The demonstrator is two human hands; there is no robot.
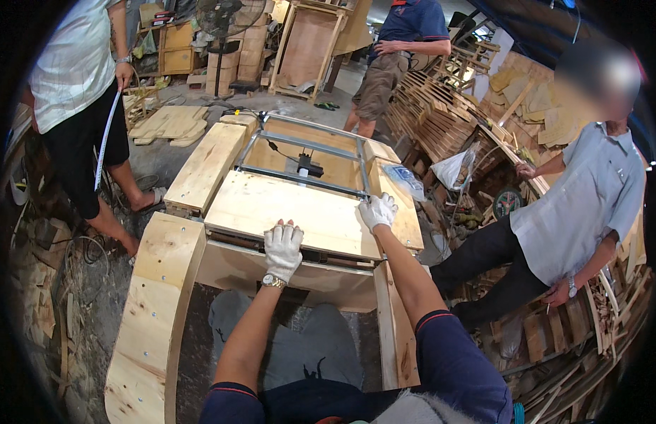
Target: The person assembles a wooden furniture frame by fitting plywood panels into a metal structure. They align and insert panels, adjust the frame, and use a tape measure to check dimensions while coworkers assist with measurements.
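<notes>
A pale plywood panel point(292, 214) lies across the wooden frame in front of me. My left hand point(283, 252), in a white glove with bare fingertips, lies flat on its near edge, fingers stretched forward. At the panel's right end my gloved right hand point(379, 211) rests beside the corner of a metal frame point(299, 147), its fingers bent slightly and spread over the surface. A black motor-like unit point(310, 167) with a cable sits inside the metal frame. Below the panel's near edge is a dark gap, above an upright plywood board point(306, 283).
A curved wooden side piece point(155, 304) with screws stands at left. One person point(80, 106) at left holds a measuring tape point(105, 145); another person point(582, 205) stands close at right, a third person point(398, 63) beyond the frame. Stacked wood strips point(441, 127) and a fan point(225, 18) stand farther back.
</notes>
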